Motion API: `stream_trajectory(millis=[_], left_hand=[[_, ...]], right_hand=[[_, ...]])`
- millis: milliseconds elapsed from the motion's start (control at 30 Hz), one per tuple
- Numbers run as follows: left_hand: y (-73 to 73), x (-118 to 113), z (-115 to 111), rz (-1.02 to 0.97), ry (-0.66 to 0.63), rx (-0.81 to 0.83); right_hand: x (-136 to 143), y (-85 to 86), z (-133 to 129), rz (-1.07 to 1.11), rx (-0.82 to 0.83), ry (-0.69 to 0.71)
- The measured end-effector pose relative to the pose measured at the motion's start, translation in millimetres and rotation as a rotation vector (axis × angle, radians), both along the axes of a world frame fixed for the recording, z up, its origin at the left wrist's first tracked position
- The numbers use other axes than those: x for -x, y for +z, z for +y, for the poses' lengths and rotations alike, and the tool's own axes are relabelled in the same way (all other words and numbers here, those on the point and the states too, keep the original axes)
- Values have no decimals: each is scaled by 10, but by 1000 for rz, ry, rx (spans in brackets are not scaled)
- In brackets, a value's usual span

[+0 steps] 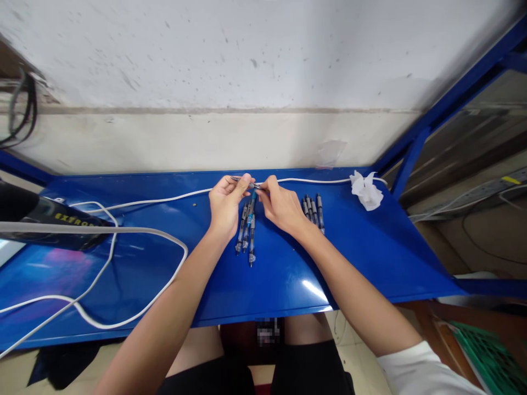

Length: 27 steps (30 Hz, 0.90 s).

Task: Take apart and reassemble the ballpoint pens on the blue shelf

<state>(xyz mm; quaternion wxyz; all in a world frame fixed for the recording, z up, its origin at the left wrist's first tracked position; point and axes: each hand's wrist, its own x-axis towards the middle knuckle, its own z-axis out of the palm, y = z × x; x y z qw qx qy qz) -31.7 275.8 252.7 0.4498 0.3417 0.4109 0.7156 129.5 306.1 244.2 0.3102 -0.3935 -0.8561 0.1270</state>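
Near the back of the blue table, my left hand (pixel 227 204) pinches a slim dark pen (pixel 236 179) between thumb and fingers. My right hand (pixel 282 204) is closed at the pen's right end, its fingertips close to those of the left. Just below and between the hands lie several pens (pixel 246 227) with dark grips and clear ends, one of them with a blue part. To the right of my right hand lies a second group of several dark pens (pixel 313 208), side by side, partly hidden by my right forearm.
A crumpled white tissue (pixel 366 191) lies at the back right of the blue table (pixel 263 285). White cables (pixel 164 198) cross the back and loop over the left side, beside a black object with yellow lettering (pixel 69 222). A wall (pixel 247 140) stands behind.
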Motion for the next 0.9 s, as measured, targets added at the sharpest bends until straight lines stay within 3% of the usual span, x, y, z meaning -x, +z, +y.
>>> stream_trajectory(millis=[333, 600, 900], left_hand=[[17, -1, -16, 27, -111, -46], [-6, 23, 2, 29, 3, -54], [2, 61, 23, -26, -57, -41]], right_hand=[[-9, 42, -1, 11, -50, -41], [-6, 43, -6, -29, -95, -56], [-33, 109, 0, -78, -123, -93]])
